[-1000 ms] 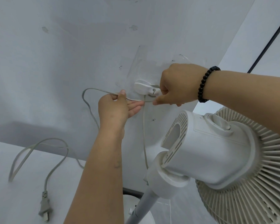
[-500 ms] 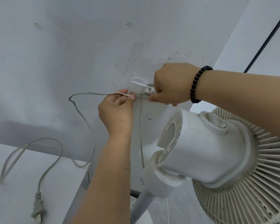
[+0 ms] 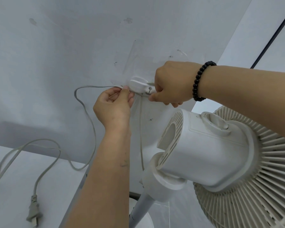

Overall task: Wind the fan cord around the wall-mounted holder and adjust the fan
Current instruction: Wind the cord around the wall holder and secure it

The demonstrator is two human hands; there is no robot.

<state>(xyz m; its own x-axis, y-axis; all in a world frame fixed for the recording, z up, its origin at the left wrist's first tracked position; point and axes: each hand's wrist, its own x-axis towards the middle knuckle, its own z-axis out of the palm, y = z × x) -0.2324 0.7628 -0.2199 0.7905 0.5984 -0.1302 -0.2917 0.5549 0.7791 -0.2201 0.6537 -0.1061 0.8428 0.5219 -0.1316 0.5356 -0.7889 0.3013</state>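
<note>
1. The grey fan cord (image 3: 87, 112) runs level from the left into the white wall-mounted holder (image 3: 139, 86), passing just under it; a second length hangs straight down from there behind the fan.
2. The left hand (image 3: 114, 106) pinches the cord between thumb and curled fingers (image 3: 127, 92), right beside the holder's left end.
3. The right hand (image 3: 172, 86), fingers curled, grips the holder's right end and the cord there.
4. Leftward the cord loops down onto the desk (image 3: 15, 203), its plug (image 3: 33, 214) lying flat, prongs pointing toward the camera.
5. The fan (image 3: 204, 155) stands lower right, grille facing right.
</note>
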